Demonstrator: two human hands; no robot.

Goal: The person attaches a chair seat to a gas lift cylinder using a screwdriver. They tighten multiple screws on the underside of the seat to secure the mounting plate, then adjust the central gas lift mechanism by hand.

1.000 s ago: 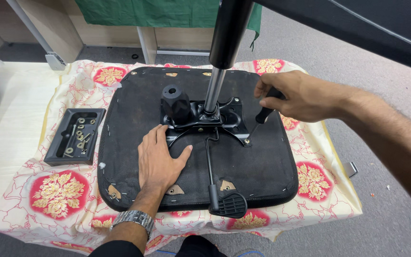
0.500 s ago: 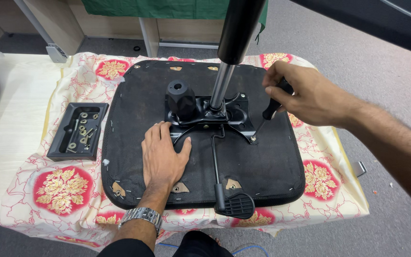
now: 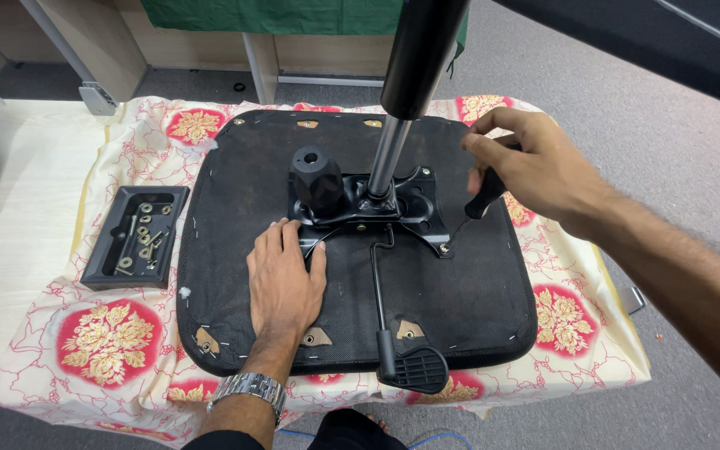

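Both hands busy: left hand (image 3: 283, 279) lies flat and unclenched on the upturned seat base (image 3: 477, 292), right hand (image 3: 535, 171) clenches a screwdriver (image 3: 478, 204) at the metal mechanism plate (image 3: 414, 212).

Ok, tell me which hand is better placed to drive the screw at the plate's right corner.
Right. The right hand already grips the screwdriver, its tip at the right corner of the metal plate. The left hand lies flat on the black seat base, likely steadying it.

black woven-fabric seat underside (image 3: 460, 300): matt, rough | chrome metal gas-lift rod (image 3: 388, 158): glossy | floral cream cloth (image 3: 110, 342): smooth, perhaps satin
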